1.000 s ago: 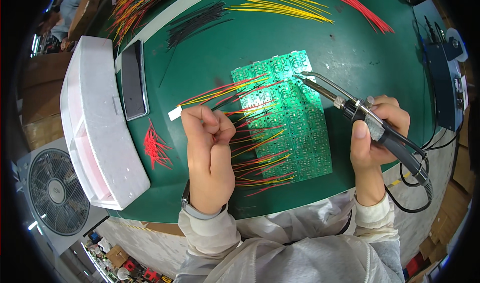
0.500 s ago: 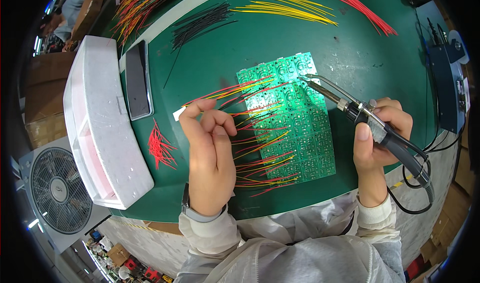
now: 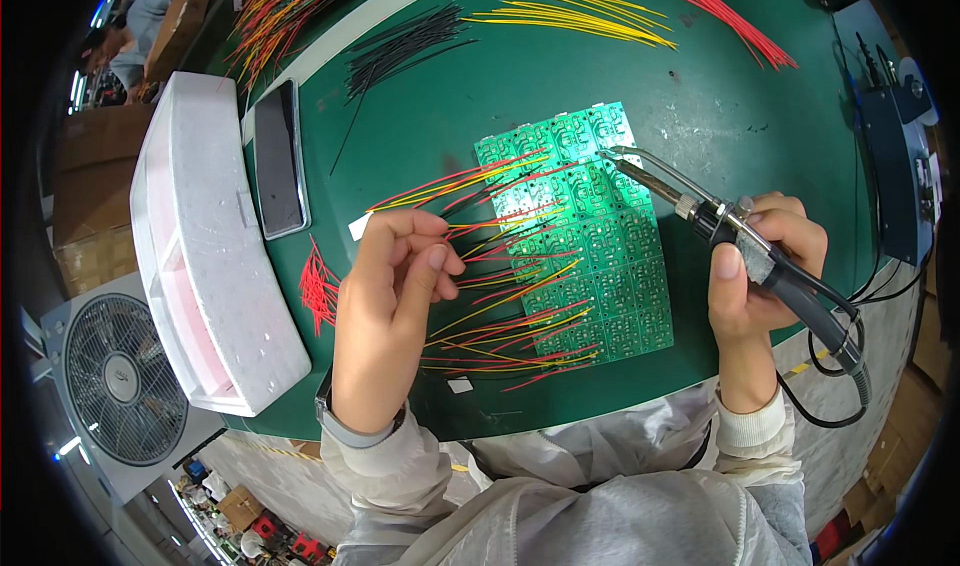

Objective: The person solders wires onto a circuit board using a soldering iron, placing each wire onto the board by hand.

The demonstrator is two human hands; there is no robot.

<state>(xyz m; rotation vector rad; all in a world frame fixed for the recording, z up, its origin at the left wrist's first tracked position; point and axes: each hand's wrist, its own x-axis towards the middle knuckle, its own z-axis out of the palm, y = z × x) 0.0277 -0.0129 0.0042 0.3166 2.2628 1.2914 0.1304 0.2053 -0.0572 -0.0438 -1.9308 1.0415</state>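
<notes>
My right hand (image 3: 768, 266) is wrapped round a soldering iron (image 3: 715, 224) with a thin metal tube alongside its shaft. The iron's tip points left over the upper part of a green circuit board panel (image 3: 620, 236). Red, yellow and black wires (image 3: 510, 324) stretch left from the panel in several rows. Among their loose ends is my left hand (image 3: 390, 291), its fingers curled in and the thumb close to the fingertips. Whether a wire is caught between those fingers cannot be made out. A small white piece (image 3: 358, 228) lies just beyond this hand.
Bundles of black (image 3: 405, 48), yellow (image 3: 580, 16) and red wires (image 3: 720, 14) lie along the far side. At left are a phone (image 3: 279, 156), short red wires (image 3: 318, 288) and a white foam box (image 3: 215, 246). A blue soldering station (image 3: 885, 156) stands right; its cable (image 3: 815, 421) hangs down.
My left hand has shifted left and slightly down, its fingers curling closer together. Another small white piece below the wires has come into view. The right hand and soldering iron have hardly moved.
</notes>
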